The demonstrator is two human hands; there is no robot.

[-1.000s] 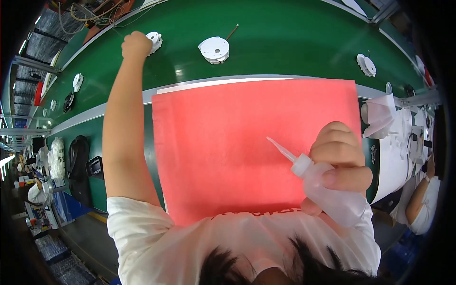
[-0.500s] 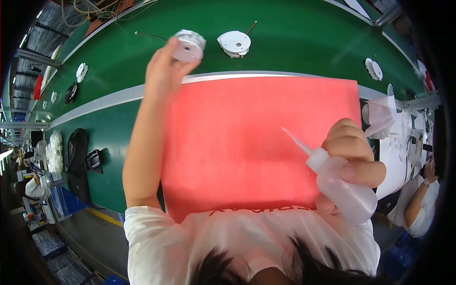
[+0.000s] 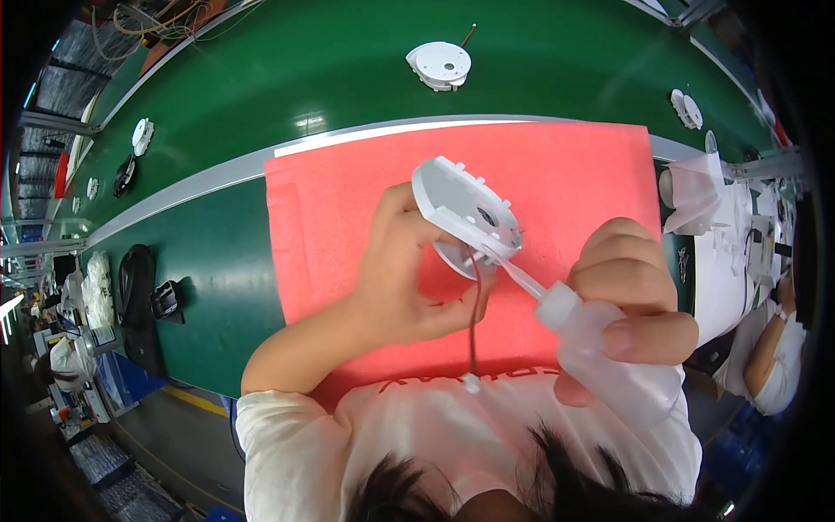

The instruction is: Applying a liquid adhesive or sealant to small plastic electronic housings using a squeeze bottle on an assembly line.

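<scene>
White round housing [image 3: 448,193], center of frame, tilted, held up over the red mat [image 3: 339,187]. Left hand [image 3: 396,270], just left of center, grips it at its left side; fingertips partly hidden behind the housing. Right hand [image 3: 631,304], right of center, fingers wrapped round a translucent squeeze bottle [image 3: 613,365], nozzle aimed up-left at the housing's lower right edge; contact or small gap, cannot tell. Brown cable [image 3: 476,326] hangs from the housing toward the lower middle, passing in front of the left thumb area, white connector [image 3: 471,383] at its end over the shirt. Housing and hands block part of the mat. Surroundings: green belt [image 3: 348,74] across the top, metal rail [image 3: 191,184] between it and the green tabletop [image 3: 226,278]. On belt: second white housing [image 3: 442,63] top center, white part [image 3: 686,109] upper right, white part [image 3: 143,137] upper left with a black part [image 3: 124,177] just below it. Loose wires [image 3: 165,22] top left corner. Left side of tabletop: long black item [image 3: 139,300], small black object [image 3: 167,300] beside it. Right side: crumpled translucent sheet [image 3: 693,204] near the mat's edge, white surface [image 3: 726,287] beyond, co-worker's arm [image 3: 765,357] at far right, well apart from the bottle.
</scene>
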